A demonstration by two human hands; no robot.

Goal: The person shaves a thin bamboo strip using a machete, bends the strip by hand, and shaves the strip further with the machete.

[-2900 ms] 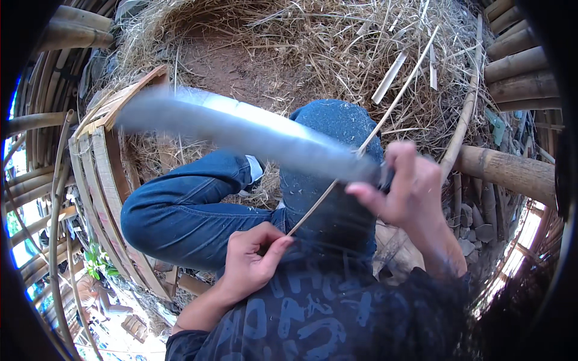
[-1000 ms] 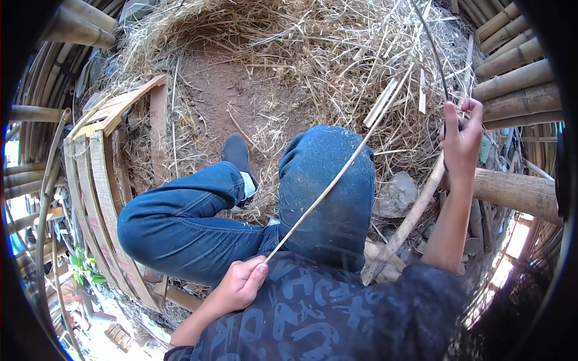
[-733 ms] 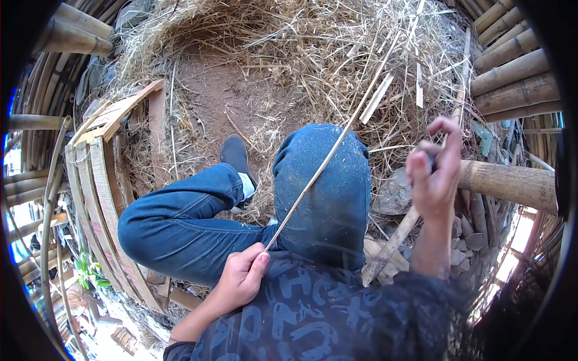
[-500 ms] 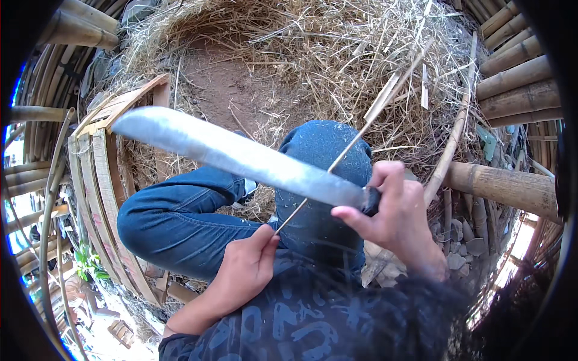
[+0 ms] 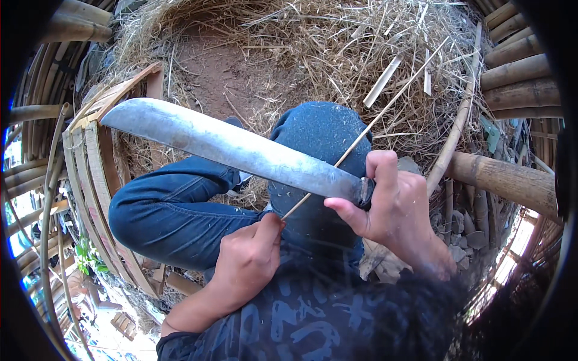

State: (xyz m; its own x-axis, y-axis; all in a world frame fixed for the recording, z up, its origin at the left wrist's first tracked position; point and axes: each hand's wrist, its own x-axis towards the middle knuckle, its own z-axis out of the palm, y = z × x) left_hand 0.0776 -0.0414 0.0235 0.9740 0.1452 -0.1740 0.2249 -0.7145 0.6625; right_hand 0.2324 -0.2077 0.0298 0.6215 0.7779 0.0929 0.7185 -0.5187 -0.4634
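A machete [image 5: 223, 144] with a broad, worn steel blade stretches from my right side across to the upper left. My right hand [image 5: 400, 204] is closed round its dark handle, with the thumb lying along the blade's base. Pinched in my left hand [image 5: 250, 256] is the near end of a thin bamboo strip [image 5: 385, 111]. The strip slants up to the right over my raised knee [image 5: 319, 126], and the blade crosses over it near the handle end. My fingers hide the end of the strip.
Dry straw and shavings [image 5: 283, 36] cover much of the ground, with a loose flat bamboo slat [image 5: 383, 81] on top. A wooden slatted crate [image 5: 93, 180] stands at my left. Thick bamboo poles [image 5: 506, 183] are at the right, with stones [image 5: 463, 240] beneath.
The strip's far end has swung slightly right. The machete now shows a little further left and higher at its tip. Both hands keep their hold.
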